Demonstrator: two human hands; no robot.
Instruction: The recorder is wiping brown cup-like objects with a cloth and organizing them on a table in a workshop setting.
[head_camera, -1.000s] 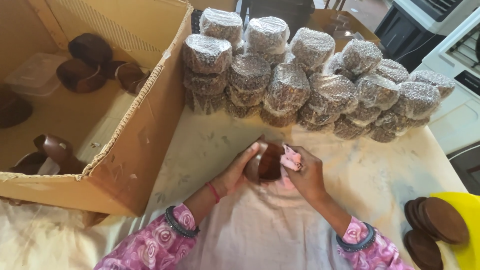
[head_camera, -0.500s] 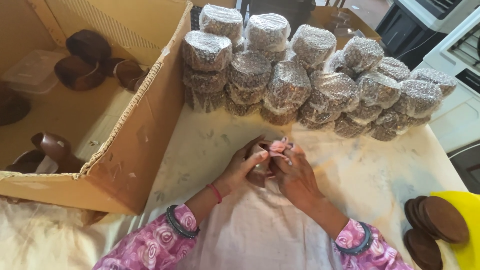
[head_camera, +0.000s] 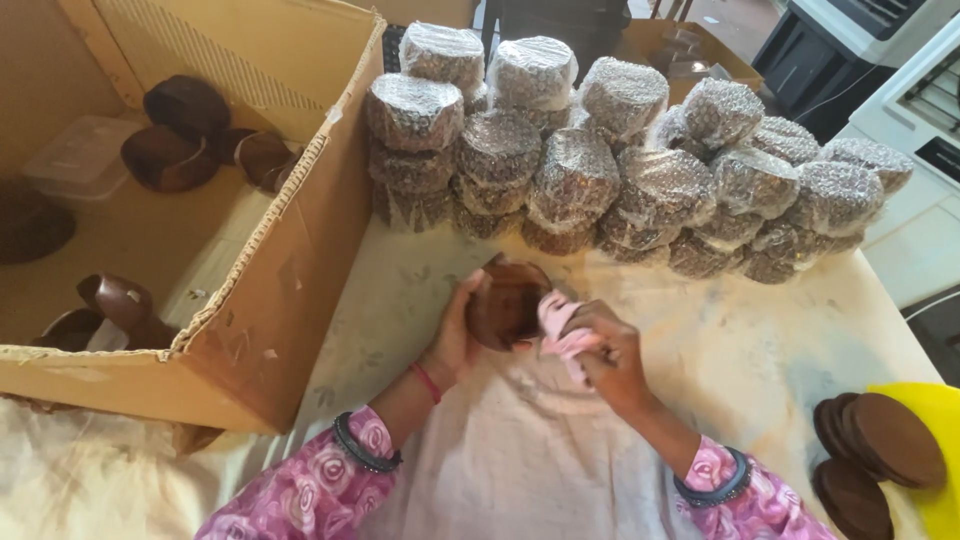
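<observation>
Her left hand cups a dark wooden bowl while the right hand pinches a pink cloth against its rim. Behind the bowl sit bubble-wrapped bundles; to its left, a cardboard box.

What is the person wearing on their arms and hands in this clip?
Both hands, left hand and right hand, are bare, with no gloves. The sleeves are pink with a floral print. Each forearm carries dark bangles near the sleeve cuff, and the left wrist has a thin red thread.
</observation>
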